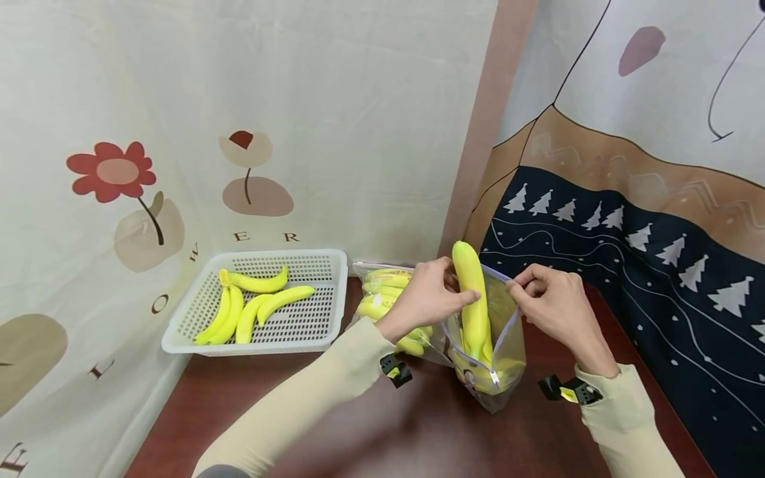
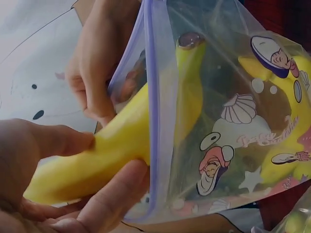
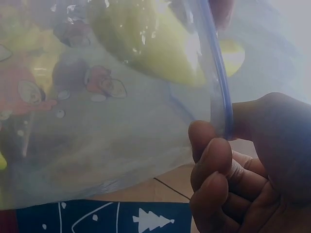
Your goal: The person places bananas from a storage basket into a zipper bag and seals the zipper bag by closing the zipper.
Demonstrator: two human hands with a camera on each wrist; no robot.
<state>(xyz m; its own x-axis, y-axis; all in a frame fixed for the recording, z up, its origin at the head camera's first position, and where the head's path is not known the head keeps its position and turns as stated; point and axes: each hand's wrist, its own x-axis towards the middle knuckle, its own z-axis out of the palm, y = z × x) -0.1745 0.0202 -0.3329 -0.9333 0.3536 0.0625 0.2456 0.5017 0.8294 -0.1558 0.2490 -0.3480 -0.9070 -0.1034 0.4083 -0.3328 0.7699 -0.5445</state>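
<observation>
Head view has the left hand point(image 1: 425, 293) gripping a smooth, curved banana point(image 1: 472, 299), partly inside a clear zip bag point(image 1: 511, 332) already holding others point(image 1: 509, 368); a filled bag point(image 1: 441, 353) lies beside it, and loose bananas point(image 1: 230, 315) remain in the perforated plastic basket point(image 1: 306, 317). Left wrist view shows its dark, blunt stem end point(image 2: 190, 41) within thin, printed film. Right wrist view shows the right hand point(image 3: 243, 179) pinching the bag's purple rim point(image 3: 221, 73).

Soft, even light is spread around the open bag point(image 1: 515, 346), a blurred shadow and pale sheen are seen on the tabletop point(image 1: 448, 438) beside it, and the right-wrist view is veiled by haze.
</observation>
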